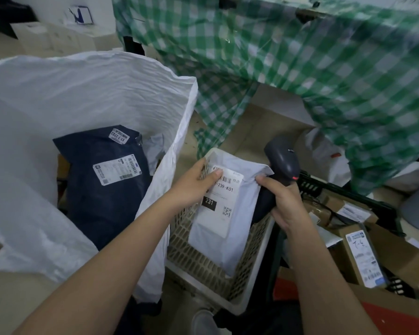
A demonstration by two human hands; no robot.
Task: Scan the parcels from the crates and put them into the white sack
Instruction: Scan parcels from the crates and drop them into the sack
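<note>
The left hand (191, 187) is pinching one white parcel (224, 213) over a crate (203, 259); the right hand (286, 201) is gripping one scanner (282, 160). One dark parcel (107, 189) is lying in the sack (58, 93).

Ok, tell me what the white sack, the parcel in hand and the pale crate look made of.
White sack: probably woven plastic, matte, stiffly creased and holding its mouth open. Pale grey parcel: thin plastic mailer film, slightly glossy, soft wrinkles, with a paper-looking label. Cream crate: rigid moulded plastic, judging by its slotted lattice walls.
</note>
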